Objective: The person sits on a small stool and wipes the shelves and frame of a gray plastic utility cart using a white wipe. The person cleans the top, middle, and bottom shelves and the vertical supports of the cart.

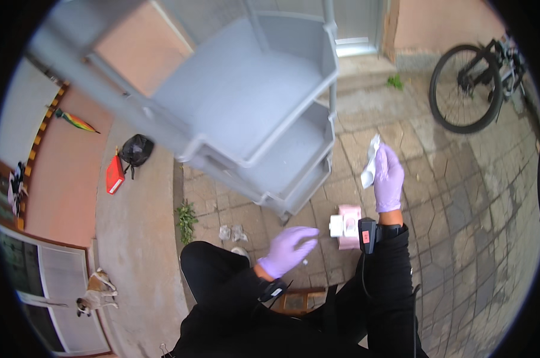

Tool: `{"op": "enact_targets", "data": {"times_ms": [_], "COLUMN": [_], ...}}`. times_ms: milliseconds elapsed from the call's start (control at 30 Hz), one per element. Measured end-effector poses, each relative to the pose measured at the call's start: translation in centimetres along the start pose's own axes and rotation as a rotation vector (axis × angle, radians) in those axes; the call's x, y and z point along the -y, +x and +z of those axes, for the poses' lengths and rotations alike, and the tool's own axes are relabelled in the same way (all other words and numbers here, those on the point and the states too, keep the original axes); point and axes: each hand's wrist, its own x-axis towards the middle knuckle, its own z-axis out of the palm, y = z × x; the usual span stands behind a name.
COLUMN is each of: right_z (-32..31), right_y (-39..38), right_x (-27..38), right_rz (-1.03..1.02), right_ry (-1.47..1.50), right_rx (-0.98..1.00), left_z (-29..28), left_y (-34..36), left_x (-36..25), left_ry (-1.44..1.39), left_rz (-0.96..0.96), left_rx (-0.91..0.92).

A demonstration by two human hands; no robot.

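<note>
My right hand (pixel 388 178), in a lilac glove, pinches a crumpled white wipe (pixel 370 160) beside a grey tiered plastic trolley (pixel 246 89). My left hand (pixel 286 250), gloved alike, is in front of the trolley's lower end with fingers curved and apart, holding nothing visible. Below my right hand, a pink pack (pixel 350 243) with a white lid lies on the pavers, and to the left two crumpled white bits (pixel 225 232) lie near my knee.
A bicycle (pixel 465 89) leans at the upper right. On the left concrete ledge (pixel 132 215) are a red case (pixel 115 174), a black bag (pixel 137 150) and a brown-and-white dog (pixel 98 292). A folded umbrella (pixel 76 120) rests by the pink wall. Weeds (pixel 185 222) grow beside the ledge.
</note>
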Motion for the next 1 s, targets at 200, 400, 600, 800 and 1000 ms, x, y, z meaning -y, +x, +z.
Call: {"op": "enact_targets", "data": {"times_ms": [200,400,600,800,1000], "right_z": [1.0,-0.2,-2.0,0.9,8.2], "right_y": [-2.1,-8.1,-14.3,-16.4,-15.9], "right_x": [1.4,4.2,10.0,19.7,27.4], "right_rz": [0.113,0.168,-0.045,-0.268,-0.697], "right_ry": [0.096,0.152,0.318,0.113,-0.195], "right_rx": [0.145,0.317,0.319,0.335,0.492], "left_z": [-10.6,-11.8,-14.6,-19.6,-17.7], "left_y": [0.9,6.8,2.9,-5.3,-9.0], "left_x": [-3.6,-2.0,-0.2,-1.6,-1.7], "left_ry": [0.273,-0.24,-0.129,-0.309,-0.297], "left_rz": [0.111,-0.227,-0.061,-0.073,-0.117], "left_rx": [-0.835,-0.496,-0.459,-0.376,-0.375]}}
